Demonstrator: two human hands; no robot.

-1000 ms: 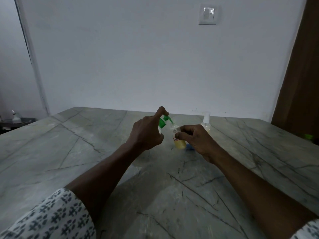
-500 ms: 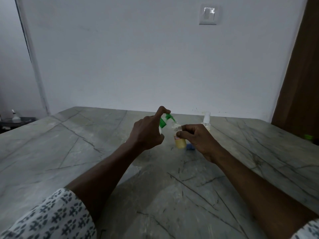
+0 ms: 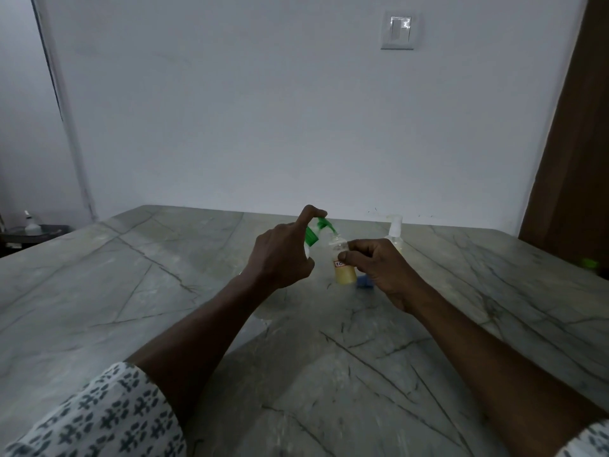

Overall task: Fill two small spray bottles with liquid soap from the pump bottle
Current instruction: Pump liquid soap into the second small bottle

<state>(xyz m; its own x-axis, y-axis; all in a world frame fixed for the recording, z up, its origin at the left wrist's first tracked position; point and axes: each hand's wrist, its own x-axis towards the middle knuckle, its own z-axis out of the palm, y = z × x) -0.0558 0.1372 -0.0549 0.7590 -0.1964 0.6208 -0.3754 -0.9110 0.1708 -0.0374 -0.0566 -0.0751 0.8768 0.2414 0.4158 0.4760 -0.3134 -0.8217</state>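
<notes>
My left hand is wrapped around the pump bottle, whose green pump head sticks out above my fist, with my index finger resting on top of the pump. The green spout points down at the open neck of a small clear spray bottle partly filled with yellowish soap. My right hand grips that small bottle and holds it tilted slightly, just above the marble table. A second small spray bottle with its clear cap on stands upright behind my right hand.
A small blue object, perhaps a cap, lies on the table beside the held bottle. The white wall rises at the table's far edge. A brown door stands at the right. A dark tray with a small bottle sits far left.
Both hands hold almost the same pose. The green pump head sits slightly higher under my index finger than a second ago.
</notes>
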